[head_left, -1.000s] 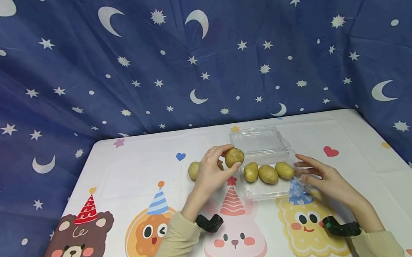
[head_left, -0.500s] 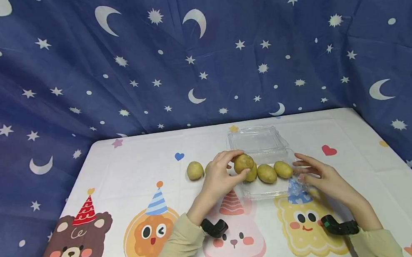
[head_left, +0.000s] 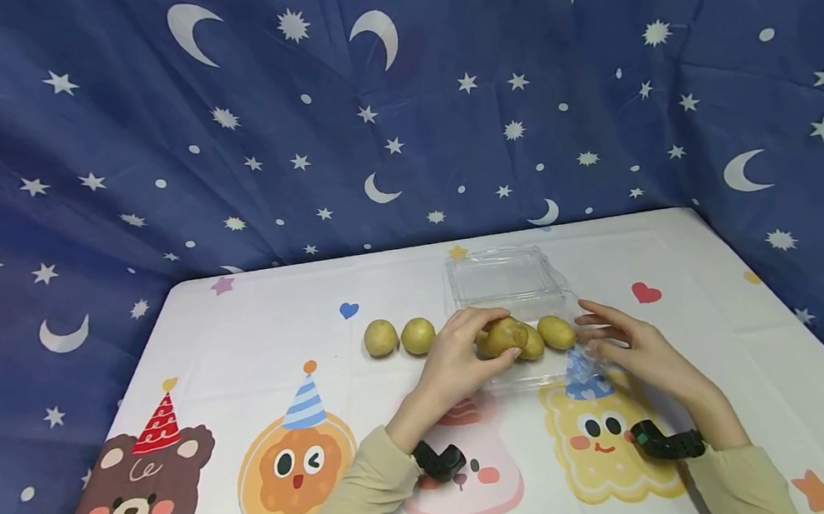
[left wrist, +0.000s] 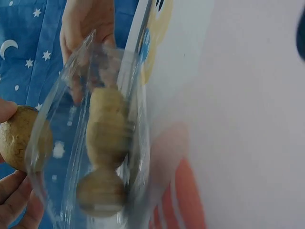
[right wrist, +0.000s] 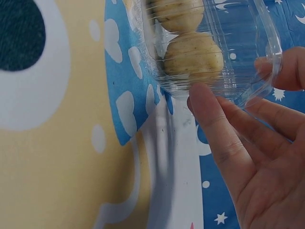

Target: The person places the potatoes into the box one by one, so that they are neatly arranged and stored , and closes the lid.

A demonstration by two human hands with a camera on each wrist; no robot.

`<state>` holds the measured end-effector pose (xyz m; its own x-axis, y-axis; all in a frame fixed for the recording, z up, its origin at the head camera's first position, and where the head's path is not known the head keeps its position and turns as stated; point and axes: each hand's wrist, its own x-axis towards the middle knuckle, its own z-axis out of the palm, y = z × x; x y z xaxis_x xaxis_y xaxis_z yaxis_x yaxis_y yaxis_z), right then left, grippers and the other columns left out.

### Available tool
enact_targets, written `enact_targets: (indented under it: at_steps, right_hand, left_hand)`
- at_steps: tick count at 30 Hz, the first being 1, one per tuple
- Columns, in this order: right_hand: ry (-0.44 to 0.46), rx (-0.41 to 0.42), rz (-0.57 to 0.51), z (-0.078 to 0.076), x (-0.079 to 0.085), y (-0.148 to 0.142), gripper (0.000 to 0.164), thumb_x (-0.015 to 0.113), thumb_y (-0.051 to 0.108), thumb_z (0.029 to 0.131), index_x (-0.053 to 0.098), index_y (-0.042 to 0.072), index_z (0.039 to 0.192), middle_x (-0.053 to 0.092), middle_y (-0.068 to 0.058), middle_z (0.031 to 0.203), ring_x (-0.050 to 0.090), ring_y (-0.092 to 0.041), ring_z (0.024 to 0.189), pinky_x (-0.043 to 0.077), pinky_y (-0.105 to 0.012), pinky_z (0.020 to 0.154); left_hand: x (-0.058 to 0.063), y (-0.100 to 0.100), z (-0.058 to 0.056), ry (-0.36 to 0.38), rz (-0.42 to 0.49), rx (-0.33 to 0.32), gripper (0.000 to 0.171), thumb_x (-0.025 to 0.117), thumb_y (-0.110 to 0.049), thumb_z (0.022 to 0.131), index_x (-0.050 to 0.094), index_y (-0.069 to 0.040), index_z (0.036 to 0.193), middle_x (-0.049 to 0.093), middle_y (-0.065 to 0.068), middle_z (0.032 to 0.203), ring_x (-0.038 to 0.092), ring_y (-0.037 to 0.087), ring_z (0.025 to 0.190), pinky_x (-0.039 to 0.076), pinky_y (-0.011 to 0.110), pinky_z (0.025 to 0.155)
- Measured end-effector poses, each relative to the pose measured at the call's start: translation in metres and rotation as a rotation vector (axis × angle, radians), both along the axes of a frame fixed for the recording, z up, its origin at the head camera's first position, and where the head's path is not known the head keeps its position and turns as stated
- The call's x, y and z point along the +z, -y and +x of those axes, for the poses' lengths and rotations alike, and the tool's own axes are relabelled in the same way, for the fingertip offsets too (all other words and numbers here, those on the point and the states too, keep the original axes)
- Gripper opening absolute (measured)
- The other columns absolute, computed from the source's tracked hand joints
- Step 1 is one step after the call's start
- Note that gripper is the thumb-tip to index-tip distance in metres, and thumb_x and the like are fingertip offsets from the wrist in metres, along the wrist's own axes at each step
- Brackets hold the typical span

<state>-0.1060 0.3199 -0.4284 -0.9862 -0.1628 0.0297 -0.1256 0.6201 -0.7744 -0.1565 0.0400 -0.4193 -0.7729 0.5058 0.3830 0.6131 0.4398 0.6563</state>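
My left hand (head_left: 456, 361) grips a round potato (head_left: 507, 336) between thumb and fingers, over the left part of a clear plastic clamshell box (head_left: 502, 277) with its lid laid back. In the left wrist view the held potato (left wrist: 19, 138) is beside the box's clear wall (left wrist: 59, 109), with three potatoes in a row inside. From the head, the rightmost potato (head_left: 557, 331) shows fully; the left hand and its potato partly cover the others. My right hand (head_left: 640, 350) rests its fingertips against the box's right end, thumb (right wrist: 209, 109) at the side wall, fingers fairly straight.
Two more potatoes, one outer (head_left: 380, 338) and one inner (head_left: 418, 336), lie on the white cartoon-printed tablecloth (head_left: 275, 321) left of the box. A blue star-and-moon curtain (head_left: 398, 124) hangs behind the table.
My left hand has moved right and slightly down with its potato, from the box's left edge to over the potatoes inside. Both loose potatoes now show. My right hand has stayed at the box.
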Motion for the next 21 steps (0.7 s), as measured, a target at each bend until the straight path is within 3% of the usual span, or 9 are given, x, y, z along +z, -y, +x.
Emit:
enact_targets:
  at_steps: [5,21]
  right_hand:
    - [0.017,-0.007,0.003,0.0,0.001,0.0,0.062,0.061,0.014,0.093,0.034,0.007,0.148,0.058,-0.021,0.132,0.06,-0.038,0.114,0.041,-0.007,0.086]
    - [0.007,0.008,-0.019,0.0,0.0,0.001,0.061,0.059,0.01,0.093,0.034,0.005,0.148,0.057,-0.023,0.131,0.059,-0.042,0.115,0.043,-0.007,0.085]
  left_hand:
    - [-0.003,-0.01,0.003,-0.004,-0.019,-0.027,0.045,0.075,-0.034,0.082,0.062,-0.02,0.123,0.065,-0.004,0.116,0.057,0.011,0.105,0.049,0.023,0.083]
    - [-0.006,-0.03,0.006,-0.004,-0.104,-0.049,0.045,0.073,-0.038,0.082,0.063,-0.021,0.123,0.065,-0.005,0.118,0.058,0.01,0.11,0.048,0.02,0.088]
